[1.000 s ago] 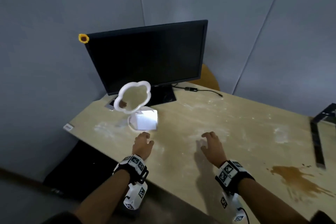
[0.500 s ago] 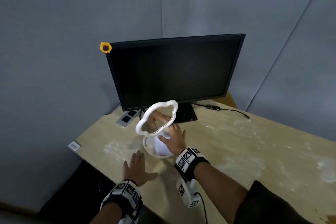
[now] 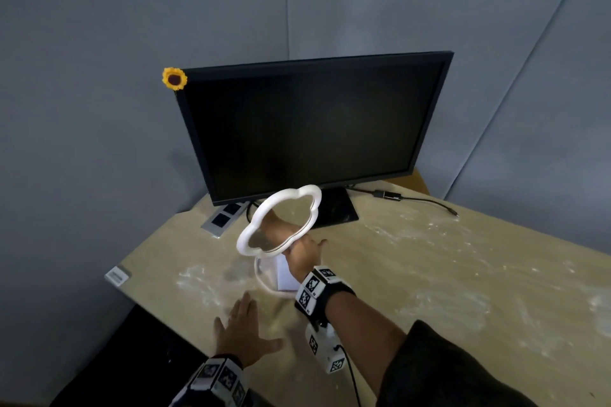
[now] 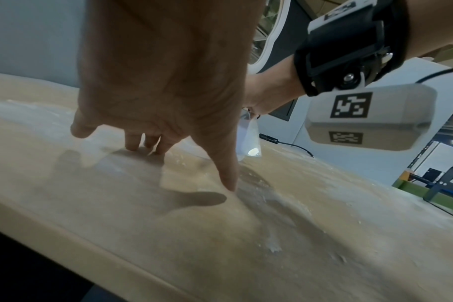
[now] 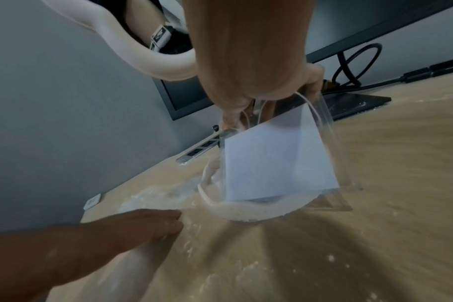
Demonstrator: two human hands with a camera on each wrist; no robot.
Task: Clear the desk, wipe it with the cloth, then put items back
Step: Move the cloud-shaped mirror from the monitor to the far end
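A white cloud-shaped mirror [image 3: 281, 220] stands on a round base with a clear holder and a white paper block [image 5: 272, 159]. It sits on the dusty wooden desk [image 3: 429, 291] in front of the monitor. My right hand [image 3: 302, 253] reaches under the mirror, and its fingers [image 5: 230, 114] grip the stem at the top of the holder. The holder leans in the right wrist view. My left hand [image 3: 243, 337] lies flat near the desk's front edge, its fingertips [image 4: 229, 183] pressing on the wood. It holds nothing.
A black monitor [image 3: 310, 129] with a sunflower clip [image 3: 174, 78] stands at the back, its cable [image 3: 420, 198] trailing right. A grey socket strip [image 3: 224, 215] lies left of its foot. White powder streaks the desk. Grey partition walls close the corner.
My right hand left the desk, reached to the mirror and took hold of its stem. My left hand slid back toward the front edge and spread flat.
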